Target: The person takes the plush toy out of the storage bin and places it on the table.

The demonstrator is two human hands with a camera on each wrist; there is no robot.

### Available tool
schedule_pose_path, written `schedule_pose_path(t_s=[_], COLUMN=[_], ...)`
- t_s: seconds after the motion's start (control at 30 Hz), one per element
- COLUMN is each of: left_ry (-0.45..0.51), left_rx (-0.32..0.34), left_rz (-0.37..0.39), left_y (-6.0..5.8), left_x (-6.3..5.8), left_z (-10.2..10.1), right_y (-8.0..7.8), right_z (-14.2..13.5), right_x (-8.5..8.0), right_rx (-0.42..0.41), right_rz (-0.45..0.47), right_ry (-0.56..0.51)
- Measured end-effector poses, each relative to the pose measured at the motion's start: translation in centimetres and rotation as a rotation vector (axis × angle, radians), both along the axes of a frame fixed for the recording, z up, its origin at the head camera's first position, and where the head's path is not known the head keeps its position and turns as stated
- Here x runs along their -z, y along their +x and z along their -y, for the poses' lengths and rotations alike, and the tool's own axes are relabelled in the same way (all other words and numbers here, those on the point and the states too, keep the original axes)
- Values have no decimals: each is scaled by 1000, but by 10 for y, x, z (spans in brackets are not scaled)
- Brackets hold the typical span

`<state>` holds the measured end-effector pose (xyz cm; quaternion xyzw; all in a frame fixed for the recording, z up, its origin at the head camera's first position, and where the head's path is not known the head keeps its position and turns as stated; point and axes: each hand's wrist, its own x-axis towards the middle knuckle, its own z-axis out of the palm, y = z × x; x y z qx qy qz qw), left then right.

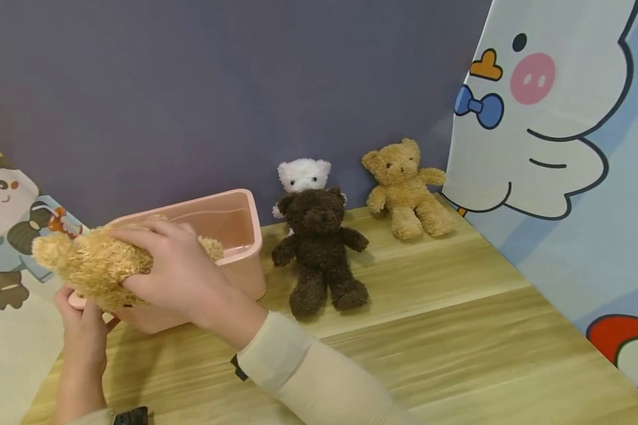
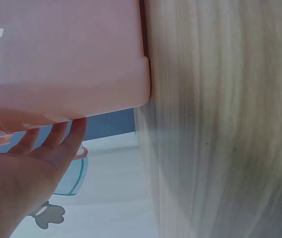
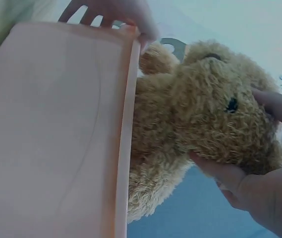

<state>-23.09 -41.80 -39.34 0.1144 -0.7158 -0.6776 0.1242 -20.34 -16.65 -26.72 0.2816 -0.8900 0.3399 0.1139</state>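
A light-brown teddy bear (image 1: 98, 265) lies at the left end of a pink plastic bin (image 1: 248, 277), its lower body inside and behind the wall. My right hand (image 1: 178, 271) grips this bear; in the right wrist view the thumb and fingers are around its head (image 3: 215, 114). My left hand (image 1: 82, 330) holds the bin's left end, thumb at the rim and fingers against the outer wall. From the left wrist, those fingers (image 2: 56, 144) show against the bin's end, beside the wooden table (image 2: 210, 99). Part of the bear is hidden by my right hand.
A dark-brown teddy bear (image 1: 319, 248) sits right of the bin, partly covering a white bear (image 1: 304, 176). Another light-brown bear (image 1: 404, 189) leans at the back right. A grey panel (image 1: 298, 77) stands behind, with a cartoon-printed panel (image 1: 579, 147) on the right.
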Motion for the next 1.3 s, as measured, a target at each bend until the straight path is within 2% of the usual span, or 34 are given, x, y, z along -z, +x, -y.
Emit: schedule_pose_path(t_s=[0.1, 0.2, 0.27, 0.33, 0.43, 0.53, 0.63, 0.77, 0.87, 0.97, 1.1, 1.3], left_ry=[9, 23, 27, 32, 29, 36, 47, 52, 59, 50, 35, 40], left_rx=[-20, -32, -40, -53, -70, -69, -67, -84, -95, -95, -85, -76], left_rz=[17, 1, -6, -2, 9, 1, -14, -8, 7, 20, 11, 3], left_y=[1, 2, 2, 3, 4, 4, 4, 3, 3, 4, 4, 4], left_x=[0, 0, -1, -1, -1, 1, 2, 1, -1, -2, -3, -3], left_z=[0, -1, -2, -2, -3, -3, -2, -4, -5, -6, -6, -5], right_y=[13, 25, 31, 35, 38, 40, 43, 48, 53, 56, 57, 58], right_z=[-12, -23, -30, -35, -39, -41, -43, -44, -44, -45, -50, -58], right_x=[9, 18, 23, 27, 32, 38, 45, 50, 49, 47, 46, 45], right_rx=[9, 5, 6, 2, 23, 25, 8, 10, 51, 125, 211, 226], right_rz=[-20, -53, -121, -206, -332, -363, -275, -56, 99, 203, 240, 217], right_ry=[-179, -400, -522, -620, -711, -823, -994, -1256, -1408, -1498, -1553, -1621])
